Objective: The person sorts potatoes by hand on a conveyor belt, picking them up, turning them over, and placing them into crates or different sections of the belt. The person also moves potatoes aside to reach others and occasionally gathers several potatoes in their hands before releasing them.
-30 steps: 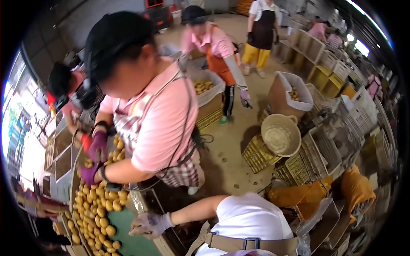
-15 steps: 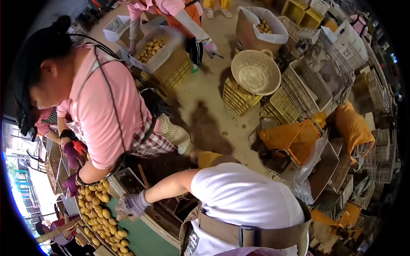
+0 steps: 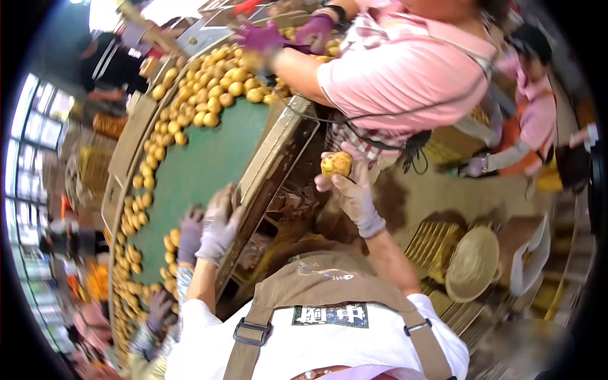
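Note:
My right hand (image 3: 354, 190), in a pale glove, is raised in front of my apron. Its fingers are closed around a yellow-brown potato (image 3: 336, 164) with darker patches on its skin. To the left, my left hand (image 3: 218, 225), gloved as well, lies at the near edge of the green conveyor belt (image 3: 202, 168) with its fingers stretched out and nothing held. Many potatoes (image 3: 215, 82) lie on the belt, heaped at the far end and strung along its left side. Right beside my left hand is another person's purple-gloved hand (image 3: 190, 234).
A metal rail (image 3: 272, 152) borders the belt on my side. A co-worker in a pink shirt (image 3: 405, 82) leans over the belt's far end. On the floor at right stand a round beige tub (image 3: 472, 265) and yellow crates (image 3: 434, 247). Another person in pink (image 3: 538, 114) stands behind.
My view has swung left from the floor and stacked crates to the belt. Both my hands now show, the right one with a potato; earlier only one gloved hand showed, over the belt.

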A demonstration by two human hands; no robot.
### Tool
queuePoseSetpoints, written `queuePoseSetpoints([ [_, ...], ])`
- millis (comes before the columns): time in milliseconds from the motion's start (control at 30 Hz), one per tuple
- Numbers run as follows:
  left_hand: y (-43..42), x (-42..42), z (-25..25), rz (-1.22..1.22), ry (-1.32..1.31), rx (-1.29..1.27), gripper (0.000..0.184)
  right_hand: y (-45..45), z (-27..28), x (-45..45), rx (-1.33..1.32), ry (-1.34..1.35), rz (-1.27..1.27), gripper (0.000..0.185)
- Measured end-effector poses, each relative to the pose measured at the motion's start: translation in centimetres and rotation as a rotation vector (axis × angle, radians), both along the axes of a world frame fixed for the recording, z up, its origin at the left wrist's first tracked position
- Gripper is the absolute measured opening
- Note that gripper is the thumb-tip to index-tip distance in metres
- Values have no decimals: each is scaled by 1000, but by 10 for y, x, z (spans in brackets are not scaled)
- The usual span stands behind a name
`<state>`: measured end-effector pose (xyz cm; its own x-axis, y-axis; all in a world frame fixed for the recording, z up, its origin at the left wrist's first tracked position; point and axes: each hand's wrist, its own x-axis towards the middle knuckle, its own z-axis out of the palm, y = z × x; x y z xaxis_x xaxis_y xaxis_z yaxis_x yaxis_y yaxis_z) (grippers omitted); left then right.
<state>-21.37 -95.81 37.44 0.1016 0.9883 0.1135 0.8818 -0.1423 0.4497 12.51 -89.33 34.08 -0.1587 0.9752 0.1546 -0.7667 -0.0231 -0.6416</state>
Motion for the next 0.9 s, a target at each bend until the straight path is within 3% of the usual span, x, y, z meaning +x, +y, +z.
queuePoseSetpoints([
  [67, -12, 39, -9, 55, 252, 96, 73, 12, 2, 5, 72, -16, 47, 70],
  [133, -12, 47, -9, 185, 178, 33, 79, 17, 13, -2, 97, -58, 56, 70],
  [267, -25, 51, 2, 161, 194, 97, 77, 25, 31, -42, 172, -128, 146, 70],
  [300, -27, 48, 1, 140, 128, 81, 75, 24, 39, -53, 128, -293, 135, 70],
  [467, -65, 5, -11, 117, -142, 81, 60, 20, 51, -127, 384, -582, 16, 66],
  [500, -88, -8, -12, 219, -192, 62, 48, 22, 52, -137, 455, -636, 20, 66],
  [600, -178, -70, -30, 598, -7, 87, 34, 36, 50, -194, 707, -751, -9, 62],
  [667, -234, -86, -39, 865, 45, 143, 22, 38, 73, -240, 856, -644, 45, 56],
  [700, -259, -97, -69, 956, -66, 245, 21, 31, 89, -273, 938, -555, 59, 57],
  [800, -284, -95, -88, 1048, -369, 358, 20, -2, 159, -360, 1303, -393, 21, 58],
  [900, -293, -95, -68, 1267, -257, 373, 22, -34, 208, -422, 1454, 12, 66, 58],
])
